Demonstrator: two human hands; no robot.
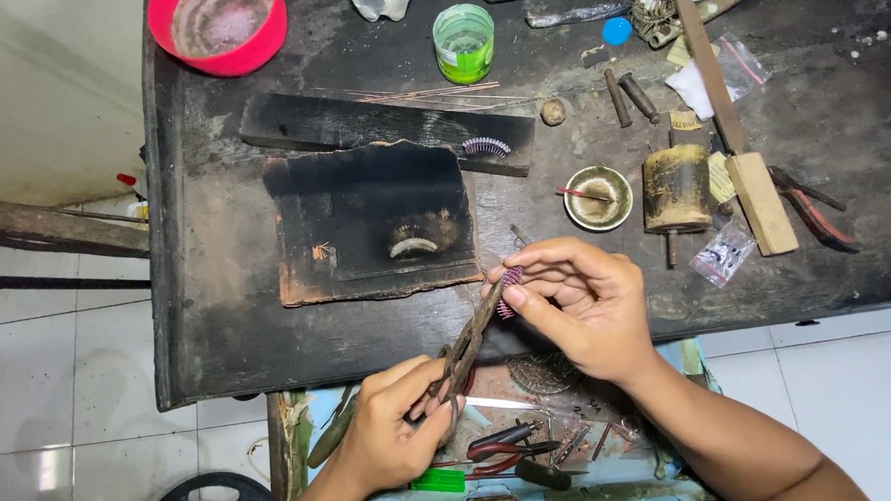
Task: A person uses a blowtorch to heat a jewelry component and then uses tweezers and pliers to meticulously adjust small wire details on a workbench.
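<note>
1. Near the front edge of the dark workbench [218, 321], your two hands meet over one small piece
2. Your left hand [388, 433] is clamped round the handles of a pair of rusty pliers [465, 345], which slant up and to the right
3. Your right hand [583, 310] pinches a small pink coiled piece [508, 290] between thumb and fingertips, right at the plier tips
4. Whether the plier tips actually bite the coil, you cannot tell
5. Just beyond the hands lies a charred block [369, 224]; a similar coil [485, 147] rests on the far dark plank [380, 123]
6. To the right stand a small round dish [599, 197] and a wooden cylinder [675, 188]
7. Far left sits a red bowl [218, 30], with a green-labelled jar [464, 43] further right
8. Below your hands, an open tray [615, 469] holds red-handled pliers [509, 446]
</note>
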